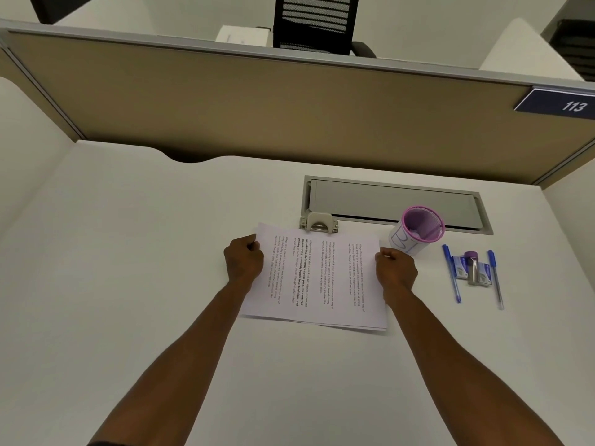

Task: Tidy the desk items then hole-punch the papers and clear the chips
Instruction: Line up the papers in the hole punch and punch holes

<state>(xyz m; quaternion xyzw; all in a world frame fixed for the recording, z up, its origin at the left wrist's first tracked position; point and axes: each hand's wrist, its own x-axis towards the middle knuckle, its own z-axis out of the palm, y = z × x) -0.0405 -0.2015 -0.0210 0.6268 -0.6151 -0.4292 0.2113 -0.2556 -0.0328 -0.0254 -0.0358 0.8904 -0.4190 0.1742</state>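
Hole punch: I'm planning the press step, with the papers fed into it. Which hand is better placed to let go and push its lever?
Probably the right hand. Both hands hold the papers by their side edges; the hole punch sits right of centre on the far edge, farther from the left hand.

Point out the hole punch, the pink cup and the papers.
hole punch [318,222], head view, on its handle.
pink cup [428,235], head view, on its mesh wall.
papers [317,281], head view, on the top sheet's middle.

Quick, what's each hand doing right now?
Left hand: grips the left edge of the papers.
Right hand: grips the right edge of the same papers.
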